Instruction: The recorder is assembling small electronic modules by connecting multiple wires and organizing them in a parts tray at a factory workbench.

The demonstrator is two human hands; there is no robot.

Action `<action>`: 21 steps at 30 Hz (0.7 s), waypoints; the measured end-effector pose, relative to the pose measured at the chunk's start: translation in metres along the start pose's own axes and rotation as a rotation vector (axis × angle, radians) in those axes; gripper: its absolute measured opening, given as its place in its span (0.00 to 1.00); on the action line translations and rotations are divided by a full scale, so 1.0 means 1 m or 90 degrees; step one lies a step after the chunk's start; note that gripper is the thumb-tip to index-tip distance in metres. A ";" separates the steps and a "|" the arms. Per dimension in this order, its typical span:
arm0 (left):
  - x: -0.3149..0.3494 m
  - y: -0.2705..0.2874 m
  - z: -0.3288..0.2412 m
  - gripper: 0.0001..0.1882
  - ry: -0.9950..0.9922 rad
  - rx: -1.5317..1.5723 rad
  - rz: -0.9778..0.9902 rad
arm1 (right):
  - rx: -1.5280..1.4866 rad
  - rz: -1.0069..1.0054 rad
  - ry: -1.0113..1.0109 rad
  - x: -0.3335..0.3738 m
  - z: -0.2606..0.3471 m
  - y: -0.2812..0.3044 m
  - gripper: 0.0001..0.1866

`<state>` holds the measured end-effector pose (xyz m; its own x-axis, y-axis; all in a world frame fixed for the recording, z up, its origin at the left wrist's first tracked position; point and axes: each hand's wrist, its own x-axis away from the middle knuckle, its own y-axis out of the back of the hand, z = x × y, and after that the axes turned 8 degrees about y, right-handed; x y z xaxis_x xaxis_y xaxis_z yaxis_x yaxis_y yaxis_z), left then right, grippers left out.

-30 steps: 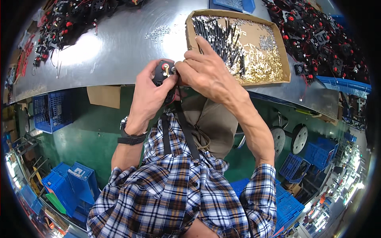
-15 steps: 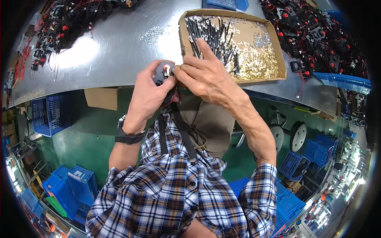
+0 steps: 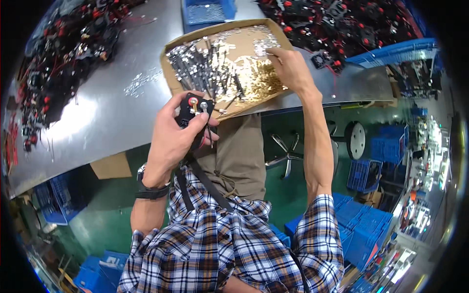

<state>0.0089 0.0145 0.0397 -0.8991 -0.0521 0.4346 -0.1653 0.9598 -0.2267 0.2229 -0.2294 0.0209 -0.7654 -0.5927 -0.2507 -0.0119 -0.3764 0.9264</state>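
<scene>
My left hand (image 3: 168, 134) is closed around a small black plastic part (image 3: 185, 110) with a red-ringed terminal and a silver bolt on its face. A short black lead (image 3: 209, 128) with a ring-shaped metal end is under the thumb, by the bolt. My right hand (image 3: 297, 73) reaches into a shallow cardboard tray (image 3: 166, 68); its thumb and finger come together at a heap of small silver pieces (image 3: 260, 48). Whatever they pinch is too small to make out. Black leads (image 3: 188, 71) with metal ends and brass-coloured tabs (image 3: 256, 80) fill much of the tray.
Loose silver pieces (image 3: 141, 84) lie on the metal table (image 3: 122, 119). Black assemblies with red parts and wires are heaped at the left (image 3: 58, 73) and far right (image 3: 337, 24). A blue bin (image 3: 207, 14) stands behind the tray. Blue crates and a wheeled stool base surround my legs.
My right hand has left the black part and gone right, into the tray. The left hand still holds the part, now lower in view. The view has turned, so the tray appears further left.
</scene>
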 end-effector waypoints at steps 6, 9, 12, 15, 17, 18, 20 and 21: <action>-0.023 -0.017 0.004 0.17 0.009 -0.043 0.033 | 0.068 0.021 0.121 -0.029 -0.009 -0.017 0.10; -0.023 -0.017 0.005 0.16 0.011 -0.041 0.019 | 0.101 0.008 0.170 -0.045 -0.020 -0.023 0.12; -0.024 -0.019 0.005 0.16 0.013 -0.033 0.020 | 0.106 0.010 0.235 -0.056 -0.036 -0.033 0.13; -0.025 -0.017 0.007 0.16 0.016 -0.026 0.019 | 0.119 0.036 0.241 -0.062 -0.036 -0.040 0.11; -0.024 -0.016 0.007 0.16 0.018 -0.035 0.016 | 0.123 0.040 0.191 -0.063 -0.032 -0.042 0.09; -0.024 -0.016 0.007 0.16 0.019 -0.029 0.018 | 0.121 0.041 0.191 -0.062 -0.031 -0.042 0.09; -0.025 -0.015 0.008 0.16 0.017 -0.024 0.020 | 0.095 0.035 0.167 -0.061 -0.031 -0.040 0.09; -0.025 -0.015 0.008 0.16 0.017 -0.025 0.021 | 0.093 0.034 0.168 -0.062 -0.031 -0.041 0.09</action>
<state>0.0307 -0.0004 0.0256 -0.8929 -0.0134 0.4502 -0.1190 0.9710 -0.2072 0.2911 -0.1994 -0.0102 -0.5742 -0.7805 -0.2472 -0.0838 -0.2443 0.9661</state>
